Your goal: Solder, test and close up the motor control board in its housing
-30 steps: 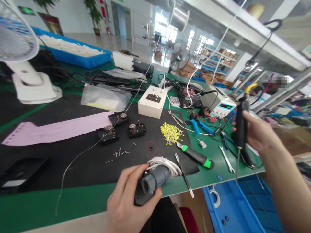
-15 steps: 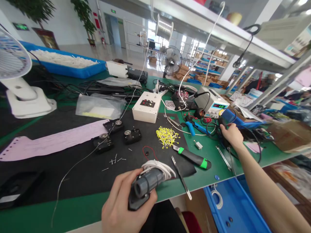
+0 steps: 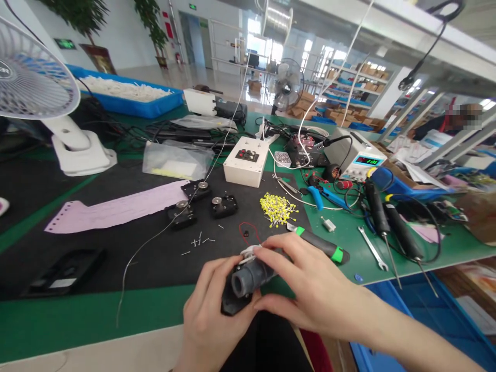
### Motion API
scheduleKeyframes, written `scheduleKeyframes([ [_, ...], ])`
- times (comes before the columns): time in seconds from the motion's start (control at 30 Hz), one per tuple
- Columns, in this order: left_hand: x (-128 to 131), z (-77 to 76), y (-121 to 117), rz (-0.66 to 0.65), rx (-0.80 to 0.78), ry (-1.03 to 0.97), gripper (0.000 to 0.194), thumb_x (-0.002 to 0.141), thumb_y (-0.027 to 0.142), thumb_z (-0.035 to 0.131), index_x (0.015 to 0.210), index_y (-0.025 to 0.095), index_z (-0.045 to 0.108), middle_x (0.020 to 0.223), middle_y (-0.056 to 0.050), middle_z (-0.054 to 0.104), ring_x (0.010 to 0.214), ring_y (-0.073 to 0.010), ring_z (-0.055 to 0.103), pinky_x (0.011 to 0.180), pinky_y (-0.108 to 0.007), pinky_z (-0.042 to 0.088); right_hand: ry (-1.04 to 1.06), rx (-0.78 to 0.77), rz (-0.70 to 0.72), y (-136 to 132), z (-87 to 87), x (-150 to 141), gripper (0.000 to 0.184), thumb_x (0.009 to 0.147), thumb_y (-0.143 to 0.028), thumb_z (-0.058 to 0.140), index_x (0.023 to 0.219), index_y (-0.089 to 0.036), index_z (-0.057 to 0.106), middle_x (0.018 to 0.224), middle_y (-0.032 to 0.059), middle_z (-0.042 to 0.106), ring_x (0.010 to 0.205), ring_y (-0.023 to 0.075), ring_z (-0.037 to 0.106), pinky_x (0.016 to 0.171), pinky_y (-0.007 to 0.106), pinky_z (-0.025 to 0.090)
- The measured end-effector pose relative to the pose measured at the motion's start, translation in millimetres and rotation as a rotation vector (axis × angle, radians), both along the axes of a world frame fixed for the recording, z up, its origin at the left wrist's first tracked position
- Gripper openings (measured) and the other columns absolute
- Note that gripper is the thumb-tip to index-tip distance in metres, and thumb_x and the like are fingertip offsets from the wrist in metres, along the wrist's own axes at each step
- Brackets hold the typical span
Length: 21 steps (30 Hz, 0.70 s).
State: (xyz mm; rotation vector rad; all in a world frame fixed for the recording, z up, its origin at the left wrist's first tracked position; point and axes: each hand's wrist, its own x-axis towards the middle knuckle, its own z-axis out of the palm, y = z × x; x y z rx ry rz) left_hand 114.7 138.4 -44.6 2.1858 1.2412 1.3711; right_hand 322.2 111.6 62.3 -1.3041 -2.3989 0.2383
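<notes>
Close to the table's front edge, my left hand [image 3: 211, 305] grips a black housing [image 3: 231, 304] with a short grey tube [image 3: 248, 279] fixed on it, its open end facing me. My right hand [image 3: 306, 281] is closed over the tube's far side. Its fingertips press on the bundled white cable [image 3: 250, 252], most of which they cover. Just beyond my hands lie a thin red wire loop [image 3: 248, 226], a heap of yellow-tipped small parts [image 3: 277, 209] and a black-and-green utility knife [image 3: 321, 243], partly hidden by my right hand.
Two black corded electric screwdrivers [image 3: 376, 204] lie at right, shafts over the edge, beside a wrench [image 3: 372, 249]. Black motor-like parts [image 3: 223, 205], loose pins [image 3: 199, 241] and a white switch box [image 3: 246, 165] sit on the mat. Solder wire [image 3: 155, 232] trails down from a spool [image 3: 278, 23].
My right hand has let go of a black screwdriver at right and come over to the grey-tube housing. My left hand still holds the housing. The view has shifted slightly.
</notes>
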Motion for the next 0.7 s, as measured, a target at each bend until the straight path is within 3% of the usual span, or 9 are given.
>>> scheduleKeyframes([
  [0.1, -2.8, -4.1, 1.2, -0.001, 0.014, 0.020, 0.037, 0.089, 0.022, 0.073, 0.124, 0.021, 0.063, 0.115, -0.007, 0.069, 0.104, -0.0244, 0.071, 0.092, -0.033, 0.057, -0.079, 0.048, -0.003, 9.0, -6.6, -7.7, 0.041, 0.107, -0.043, 0.063, 0.140, -0.019, 0.062, 0.139, 0.0125, 0.056, 0.122, 0.0293, 0.053, 0.105, 0.047, 0.052],
  [0.23, -4.0, -7.6, 2.9, -0.015, 0.019, 0.016, 0.035, 0.089, 0.018, 0.070, 0.124, 0.022, 0.064, 0.115, -0.007, 0.070, 0.104, -0.0238, 0.071, 0.092, -0.033, 0.057, -0.022, 0.122, 0.017, 8.5, -11.1, -9.5, 0.030, 0.108, -0.037, 0.062, 0.127, -0.014, 0.066, 0.136, 0.0128, 0.060, 0.125, 0.0283, 0.052, 0.111, 0.046, 0.048],
  [0.4, -4.2, -2.5, 4.5, -0.004, -0.030, 0.004, 0.036, 0.088, 0.024, 0.074, 0.122, 0.022, 0.064, 0.114, -0.006, 0.069, 0.103, -0.0243, 0.071, 0.092, -0.034, 0.056, 0.073, 0.210, 0.016, -2.8, 6.6, -6.3, 0.033, 0.106, -0.029, 0.066, 0.133, -0.010, 0.061, 0.135, 0.0108, 0.064, 0.127, 0.0237, 0.056, 0.115, 0.040, 0.044],
  [0.47, -3.8, 0.7, 4.2, 0.019, -0.051, -0.016, 0.036, 0.088, 0.026, 0.076, 0.122, 0.022, 0.065, 0.114, -0.006, 0.069, 0.104, -0.0246, 0.070, 0.093, -0.035, 0.056, 0.086, 0.217, -0.097, -4.7, 18.7, 14.2, 0.035, 0.106, -0.033, 0.068, 0.136, -0.016, 0.060, 0.136, 0.0079, 0.065, 0.124, 0.0213, 0.060, 0.112, 0.035, 0.047],
  [0.57, -3.5, 4.1, 3.5, 0.046, -0.085, -0.052, 0.034, 0.089, 0.027, 0.076, 0.121, 0.023, 0.065, 0.114, -0.007, 0.069, 0.105, -0.0254, 0.070, 0.093, -0.036, 0.055, 0.027, 0.245, -0.366, -0.1, 23.9, 73.8, 0.035, 0.106, -0.043, 0.067, 0.134, -0.023, 0.063, 0.130, 0.0058, 0.068, 0.117, 0.0230, 0.066, 0.102, 0.034, 0.053],
  [0.7, -5.2, 4.9, 3.4, 0.047, -0.090, -0.075, 0.033, 0.089, 0.028, 0.076, 0.120, 0.023, 0.065, 0.114, -0.007, 0.069, 0.103, -0.0243, 0.070, 0.091, -0.034, 0.056, -0.300, 0.227, -0.715, 12.7, -9.3, 167.2, 0.046, 0.102, -0.055, 0.060, 0.130, -0.019, 0.066, 0.123, 0.0122, 0.071, 0.107, 0.0326, 0.069, 0.093, 0.044, 0.056],
])
